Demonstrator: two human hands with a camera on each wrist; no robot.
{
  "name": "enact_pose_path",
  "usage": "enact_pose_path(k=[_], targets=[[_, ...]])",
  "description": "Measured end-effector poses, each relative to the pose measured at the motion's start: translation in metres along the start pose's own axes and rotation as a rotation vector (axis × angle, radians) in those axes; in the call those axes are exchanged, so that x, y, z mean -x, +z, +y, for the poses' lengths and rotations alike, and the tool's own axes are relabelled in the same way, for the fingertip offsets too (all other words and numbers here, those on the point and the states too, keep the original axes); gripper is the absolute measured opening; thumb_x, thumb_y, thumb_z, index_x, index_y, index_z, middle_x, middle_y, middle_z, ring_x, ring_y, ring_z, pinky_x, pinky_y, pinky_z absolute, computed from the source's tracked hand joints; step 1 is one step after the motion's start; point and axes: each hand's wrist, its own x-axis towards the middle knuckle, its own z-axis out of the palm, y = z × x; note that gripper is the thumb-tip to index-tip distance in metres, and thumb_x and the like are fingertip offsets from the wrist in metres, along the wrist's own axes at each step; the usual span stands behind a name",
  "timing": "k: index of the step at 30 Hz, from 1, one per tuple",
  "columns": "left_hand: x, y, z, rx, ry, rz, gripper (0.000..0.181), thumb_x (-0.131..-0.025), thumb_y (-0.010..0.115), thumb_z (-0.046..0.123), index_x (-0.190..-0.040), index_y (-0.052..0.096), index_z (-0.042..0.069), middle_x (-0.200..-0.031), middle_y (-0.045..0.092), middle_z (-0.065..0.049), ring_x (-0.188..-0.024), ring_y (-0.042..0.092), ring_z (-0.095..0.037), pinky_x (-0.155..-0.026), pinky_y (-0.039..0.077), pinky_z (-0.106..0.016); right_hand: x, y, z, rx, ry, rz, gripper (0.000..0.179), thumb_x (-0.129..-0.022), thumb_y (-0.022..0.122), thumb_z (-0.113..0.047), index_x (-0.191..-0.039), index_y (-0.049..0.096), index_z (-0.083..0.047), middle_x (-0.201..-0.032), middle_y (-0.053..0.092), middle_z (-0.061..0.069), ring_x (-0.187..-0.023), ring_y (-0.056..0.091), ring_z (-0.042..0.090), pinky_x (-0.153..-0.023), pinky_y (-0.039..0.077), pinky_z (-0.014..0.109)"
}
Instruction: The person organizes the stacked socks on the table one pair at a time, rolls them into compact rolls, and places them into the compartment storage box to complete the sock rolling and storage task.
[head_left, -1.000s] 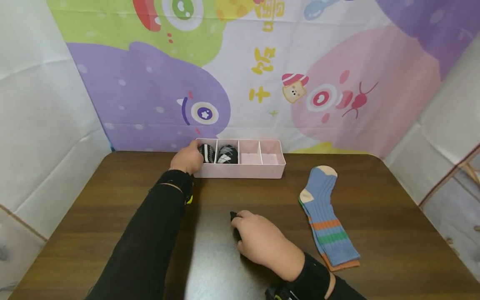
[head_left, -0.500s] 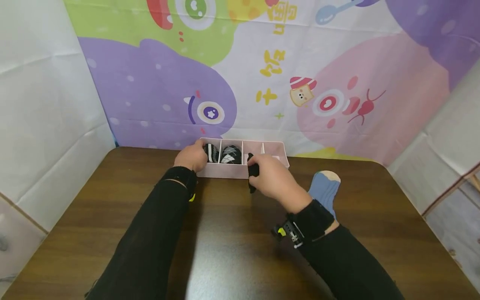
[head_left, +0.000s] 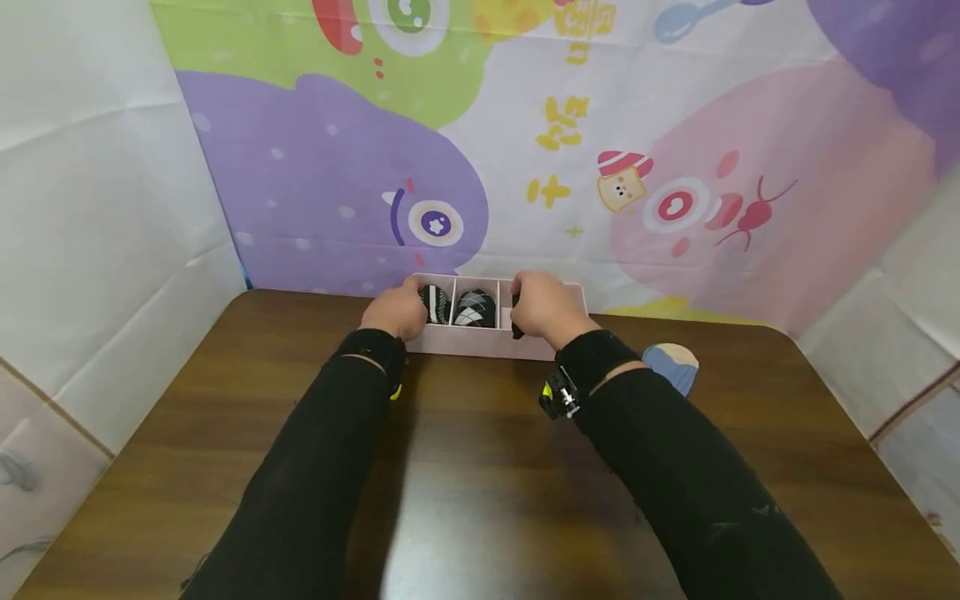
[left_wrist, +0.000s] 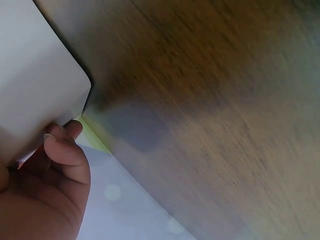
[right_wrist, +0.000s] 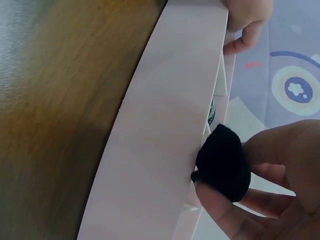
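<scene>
Black cloth bundle [right_wrist: 223, 164] sits between the pinching fingers [right_wrist: 216, 202] of the right hand [head_left: 546, 307].

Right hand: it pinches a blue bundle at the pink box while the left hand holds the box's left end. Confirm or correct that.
Not blue: the bundle the right hand pinches at the pink box is black, as the right wrist view shows. The rest stands.

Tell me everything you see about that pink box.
The pink box is long, low, open-topped and plastic-looking, with pale dividers. It sits upright toward the back of the table. Its two left compartments hold a striped bundle and an argyle bundle. The left hand grips its left end; the right hand holds a black bundle at the next compartment, partly hiding the right end. Contact there is unclear.
</scene>
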Motion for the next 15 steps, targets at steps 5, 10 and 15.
enact_pose_path(k=[5,10,15], targets=[[0.0,-0.001,0.006,0.008,0.004,0.011,0.054,-0.099,0.037,0.016,-0.152,0.029,0.014,-0.143,0.049,-0.016,-0.123,0.05,-0.033,-0.105,0.038,-0.052,-0.008,-0.003,-0.002,0.022,-0.046,0.012,0.015,-0.086,0.052,-0.001,-0.098,0.061,-0.005,-0.095,0.061,0.009,-0.081,0.054,0.026,-0.073,0.046,0.037],[0.001,-0.002,0.006,0.003,0.009,0.005,0.054,-0.098,0.039,0.016,-0.151,0.03,0.013,-0.142,0.049,-0.016,-0.122,0.05,-0.033,-0.105,0.038,-0.051,-0.011,-0.001,-0.012,0.074,-0.05,-0.007,0.009,-0.09,0.053,-0.005,-0.086,0.061,-0.005,-0.087,0.06,0.009,-0.076,0.052,0.025,-0.067,0.045,0.035],[0.004,-0.003,0.009,0.004,0.02,0.026,0.054,-0.098,0.037,0.015,-0.151,0.03,0.015,-0.139,0.052,-0.016,-0.117,0.053,-0.032,-0.102,0.041,-0.049,-0.008,-0.009,-0.025,0.061,0.043,-0.029,0.014,-0.091,0.055,-0.009,-0.082,0.065,-0.006,-0.09,0.064,0.009,-0.074,0.055,0.024,-0.064,0.048,0.035]])
